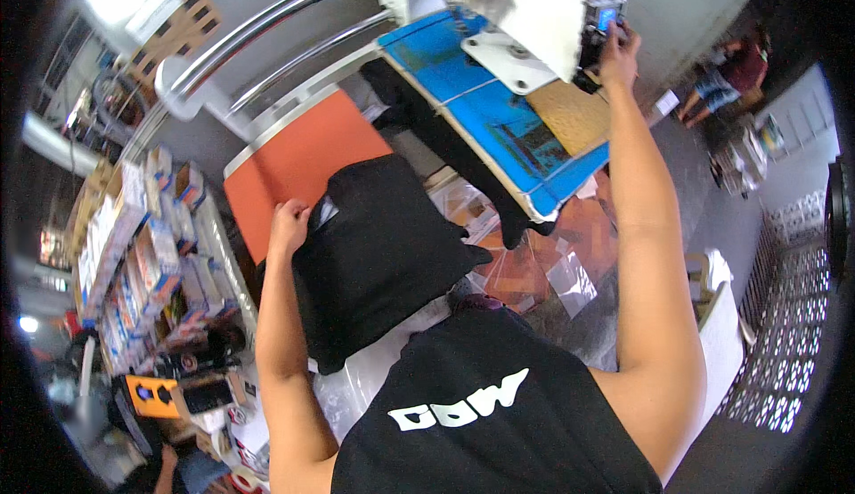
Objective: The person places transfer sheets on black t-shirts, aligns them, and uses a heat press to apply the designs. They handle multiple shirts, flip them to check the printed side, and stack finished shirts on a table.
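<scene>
A black shirt (383, 253) is draped over the near part of a flat orange pad (307, 160). Near its collar, where a small pale label (328, 211) shows, my left hand (290, 227) pinches the cloth edge. My right hand (622, 56) reaches up to the control box (606, 15) of a heat press, fingertips at its lit blue screen. Beneath the press's white head (534, 4) lies a blue-covered platen (499, 102) with a white plate (512, 62) and a tan sheet (570, 115) on it. Dark cloth (427, 124) hangs along the platen's left side.
Clear plastic bags and orange sheets (534, 271) lie below the blue platen. Metal rails (294, 13) run behind the orange pad. Stacked cartons (147, 244) stand at left, near an orange device (150, 396). One person (735, 75) is at far right; another person's arm (166, 467) shows lower left.
</scene>
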`<act>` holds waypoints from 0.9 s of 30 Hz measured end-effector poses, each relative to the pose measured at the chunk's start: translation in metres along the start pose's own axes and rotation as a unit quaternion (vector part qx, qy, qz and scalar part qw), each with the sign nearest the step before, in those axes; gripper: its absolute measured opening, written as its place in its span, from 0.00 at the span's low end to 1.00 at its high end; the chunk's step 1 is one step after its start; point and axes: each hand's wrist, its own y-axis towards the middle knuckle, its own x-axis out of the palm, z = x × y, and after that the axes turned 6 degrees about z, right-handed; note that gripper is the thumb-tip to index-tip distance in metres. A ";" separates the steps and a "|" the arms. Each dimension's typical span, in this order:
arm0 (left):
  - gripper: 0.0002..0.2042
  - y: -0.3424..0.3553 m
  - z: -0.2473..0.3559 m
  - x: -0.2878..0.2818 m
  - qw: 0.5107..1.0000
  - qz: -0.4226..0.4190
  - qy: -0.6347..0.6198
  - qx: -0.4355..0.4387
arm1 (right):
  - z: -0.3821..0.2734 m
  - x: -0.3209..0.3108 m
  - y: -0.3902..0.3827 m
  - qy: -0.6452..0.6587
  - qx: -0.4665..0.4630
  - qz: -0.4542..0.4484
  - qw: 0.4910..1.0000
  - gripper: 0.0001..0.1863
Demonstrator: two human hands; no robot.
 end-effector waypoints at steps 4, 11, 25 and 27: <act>0.07 0.015 0.009 -0.012 0.981 -0.090 -0.136 -0.109 | -0.012 -0.005 -0.008 0.063 0.090 0.009 0.994 0.39; 0.17 0.049 0.142 -0.053 0.921 -0.001 -0.369 -0.126 | -0.021 -0.012 -0.013 0.064 0.084 0.029 0.994 0.39; 0.08 -0.046 0.139 0.004 0.973 0.145 -0.176 0.024 | -0.034 -0.046 -0.035 -0.011 0.021 0.135 0.991 0.22; 0.10 -0.067 0.045 -0.041 0.965 0.250 -0.033 -0.072 | -0.063 -0.046 -0.090 0.172 -0.037 0.188 0.966 0.10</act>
